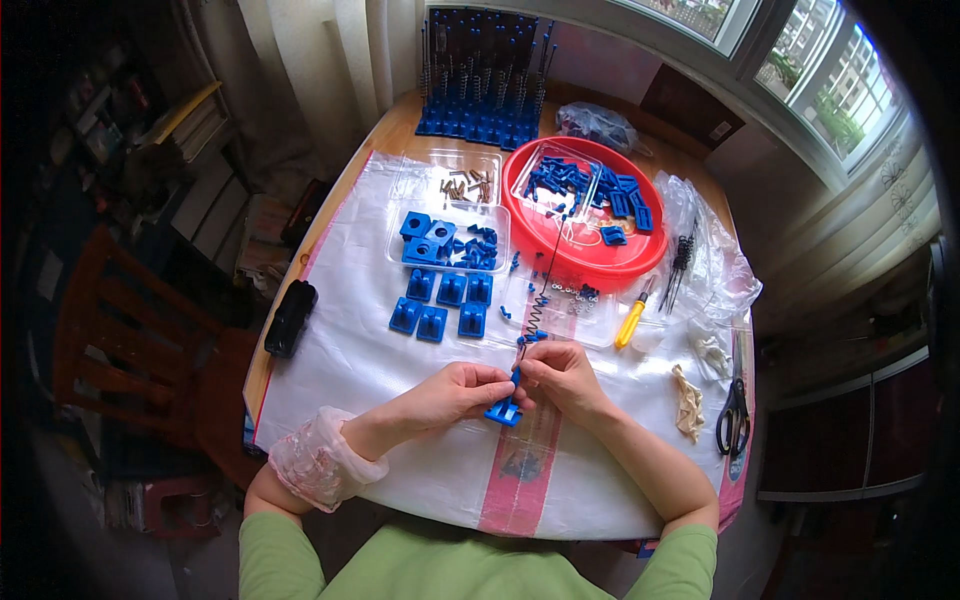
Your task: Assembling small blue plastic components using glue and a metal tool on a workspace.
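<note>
My left hand point(460, 392) is closed in a pinch near the table's front, on a small blue plastic base point(503, 413) with an upright stem. Close beside it, my right hand point(567, 378) pinches the lower end of a thin dark wire with a coiled spring point(533, 318). The wire stretches away from my hands toward the red basin. Where wire and base meet is mostly covered by my fingertips. Several blue plastic bases point(431, 323) stand in rows ahead of my left hand.
Clear boxes hold blue parts point(478, 250) and brass pins point(466, 186). A red basin point(570, 268) carries more blue pieces. Finished-looking spring assemblies point(480, 105) stand at the back. On the right lie a yellow-handled screwdriver point(631, 322) and scissors point(733, 425); a black case point(291, 318) lies left.
</note>
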Tool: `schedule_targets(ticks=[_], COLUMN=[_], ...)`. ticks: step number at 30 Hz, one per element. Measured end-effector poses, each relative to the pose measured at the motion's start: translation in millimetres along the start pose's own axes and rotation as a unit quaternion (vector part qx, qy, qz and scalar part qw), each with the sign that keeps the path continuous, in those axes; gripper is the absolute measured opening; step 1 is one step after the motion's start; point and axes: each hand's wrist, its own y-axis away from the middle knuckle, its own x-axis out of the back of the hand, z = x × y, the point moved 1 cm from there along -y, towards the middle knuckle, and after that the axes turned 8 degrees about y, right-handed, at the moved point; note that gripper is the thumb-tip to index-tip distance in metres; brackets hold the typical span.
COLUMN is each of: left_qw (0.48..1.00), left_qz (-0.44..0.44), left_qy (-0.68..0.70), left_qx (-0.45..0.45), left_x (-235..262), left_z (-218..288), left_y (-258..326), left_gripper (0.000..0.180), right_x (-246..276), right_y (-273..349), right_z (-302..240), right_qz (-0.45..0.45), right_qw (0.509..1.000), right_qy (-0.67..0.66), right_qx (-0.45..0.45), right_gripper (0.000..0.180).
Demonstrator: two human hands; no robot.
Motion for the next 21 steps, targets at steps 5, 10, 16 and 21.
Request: schedule_targets(ticks=[5,10,16,21], left_qw=[1.000,1.000,1.000,0.999], left_qz=[-0.006,-0.007,-0.012,-0.019], left_qy=[0.013,0.008,0.006,0.030], left_qx=[-0.008,-0.006,-0.003,-0.004], left_x=[2.4,4.0,2.8,3.5], left_z=[-4.2,-5.0,-3.7,-2.1], left_y=[-2.4,-1.5,-1.2,-0.3], left_gripper=[0.025,0.026,0.027,0.026], right_x=[3.0,0.5,4.2,9.1], right_y=[-0.8,0.7,0.4,-0.5], right_z=[3.7,-0.6,2.5,10.3], right_qz=[0.014,0.017,0.022,0.033], right_qw=[1.000,0.999,0.998,0.998], right_qy=[0.019,0.044,0.061,0.056], right_qx=[-0.002,-0.006,0.004,0.001], right_gripper=[0.015,0.012,0.011,0.011])
